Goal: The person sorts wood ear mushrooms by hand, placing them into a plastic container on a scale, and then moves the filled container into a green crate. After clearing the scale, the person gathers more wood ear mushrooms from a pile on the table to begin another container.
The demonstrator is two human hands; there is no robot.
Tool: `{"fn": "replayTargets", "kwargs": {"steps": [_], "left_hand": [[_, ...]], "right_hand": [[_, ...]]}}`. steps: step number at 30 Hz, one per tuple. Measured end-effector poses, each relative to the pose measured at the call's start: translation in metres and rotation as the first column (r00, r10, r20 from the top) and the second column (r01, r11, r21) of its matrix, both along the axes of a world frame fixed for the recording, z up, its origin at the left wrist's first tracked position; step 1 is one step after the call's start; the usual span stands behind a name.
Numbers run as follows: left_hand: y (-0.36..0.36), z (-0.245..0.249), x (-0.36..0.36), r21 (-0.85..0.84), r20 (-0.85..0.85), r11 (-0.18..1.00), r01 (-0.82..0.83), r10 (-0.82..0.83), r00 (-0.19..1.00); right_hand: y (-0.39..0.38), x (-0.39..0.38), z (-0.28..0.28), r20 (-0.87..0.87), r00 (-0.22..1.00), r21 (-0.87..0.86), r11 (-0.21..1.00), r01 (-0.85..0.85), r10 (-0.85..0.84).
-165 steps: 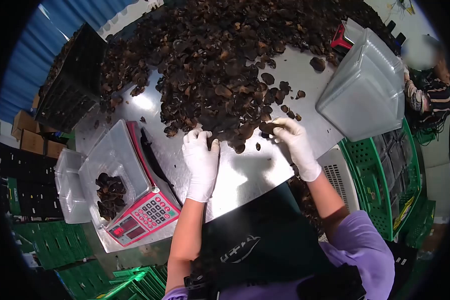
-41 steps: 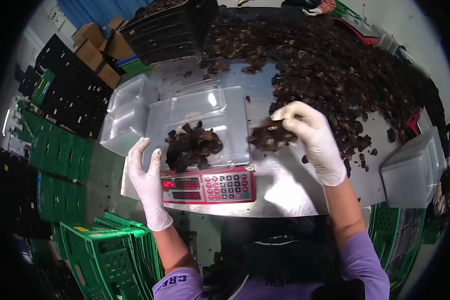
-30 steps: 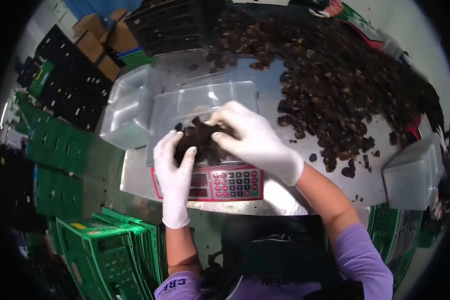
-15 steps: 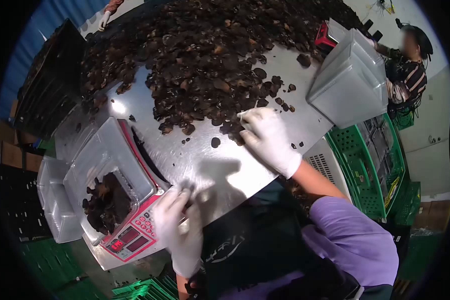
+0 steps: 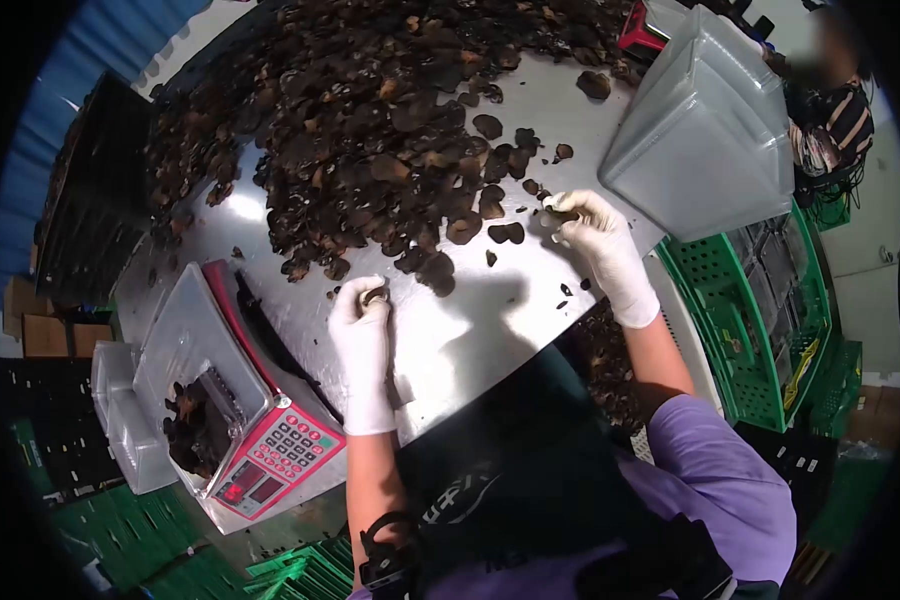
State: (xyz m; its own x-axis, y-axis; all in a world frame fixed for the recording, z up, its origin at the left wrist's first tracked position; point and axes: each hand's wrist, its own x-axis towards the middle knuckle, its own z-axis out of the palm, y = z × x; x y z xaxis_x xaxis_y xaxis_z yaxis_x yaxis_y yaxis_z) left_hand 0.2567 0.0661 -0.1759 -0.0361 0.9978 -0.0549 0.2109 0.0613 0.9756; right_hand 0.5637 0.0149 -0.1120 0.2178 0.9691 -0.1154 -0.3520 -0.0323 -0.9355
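Observation:
A large heap of dark brown pieces that look like wood ear mushrooms [image 5: 370, 160] covers much of the metal table [image 5: 430, 345]. My left hand [image 5: 358, 330], in a white glove, is at the near edge of the heap, its fingers closed round a small dark mushroom piece [image 5: 375, 296]. Also gloved, my right hand [image 5: 610, 250] pinches a mushroom piece [image 5: 560, 214] to the right of the heap. To the left, a red scale [image 5: 280, 450] bears a clear plastic tub [image 5: 195, 330] with mushroom pieces inside.
Stacked clear tubs [image 5: 700, 140] stand at the right table edge, near a second red scale [image 5: 642, 30]. Green crates [image 5: 740, 330] are below on the right. Beyond them is another person [image 5: 830, 120]. A dark rack [image 5: 90, 200] stands at the left.
My left hand has moved from beside the scale up to the heap's near edge and holds a piece. My right hand has shifted right, off the heap, with a piece pinched.

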Motion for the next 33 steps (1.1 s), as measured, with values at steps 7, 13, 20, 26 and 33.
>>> {"fn": "replayTargets", "kwargs": {"steps": [7,13,20,26,33], "left_hand": [[-0.008,0.032,0.027,-0.299,0.514,0.938,0.175,0.004,0.858],[-0.018,0.04,0.083,0.18,-0.635,0.983,0.015,0.105,0.765],[-0.015,0.022,0.067,0.214,-0.584,0.976,0.047,0.089,0.807],[-0.02,0.025,0.038,-0.124,0.154,0.992,-0.022,0.041,0.987],[-0.021,0.035,0.003,-0.25,0.654,0.953,0.17,0.037,0.755]], "right_hand": [[0.018,0.009,-0.008,0.144,0.985,-0.11,0.991,-0.075,0.09],[0.034,-0.025,-0.034,0.953,0.299,0.075,0.994,-0.075,-0.049],[0.029,-0.004,-0.034,0.055,0.994,0.011,0.995,-0.098,0.098],[0.042,0.009,-0.029,-0.329,0.915,0.078,0.972,-0.221,0.234],[0.086,-0.012,-0.031,-0.165,0.947,0.003,0.96,-0.279,0.275]]}}
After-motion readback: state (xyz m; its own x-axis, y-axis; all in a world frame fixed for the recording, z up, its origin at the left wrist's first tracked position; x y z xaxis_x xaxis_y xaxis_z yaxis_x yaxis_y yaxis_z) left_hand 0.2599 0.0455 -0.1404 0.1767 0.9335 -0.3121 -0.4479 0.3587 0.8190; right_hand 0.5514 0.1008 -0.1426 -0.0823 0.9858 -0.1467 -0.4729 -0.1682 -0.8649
